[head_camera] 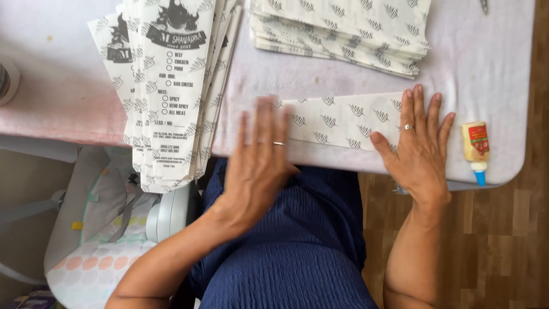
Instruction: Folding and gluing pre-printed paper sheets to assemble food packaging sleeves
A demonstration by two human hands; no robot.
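white paper sheet [343, 120] with grey leaf pattern, lying flat at near edge of pale surface [486, 68], long axis left-right. left hand [260, 151], right hand [417, 146] pressing it, palms flat, fingers spread.

A small glue bottle [476, 150] lies near the table [320, 74] edge — two stacks of printed paper sleeves [171, 86] [343, 31] behind.

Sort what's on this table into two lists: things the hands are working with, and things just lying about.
In hand:
- left hand, flat on the folded patterned paper sheet
- right hand, flat on the same sheet

Lying about:
- glue bottle
- stack of flat patterned sheets
- pile of printed paper sleeves
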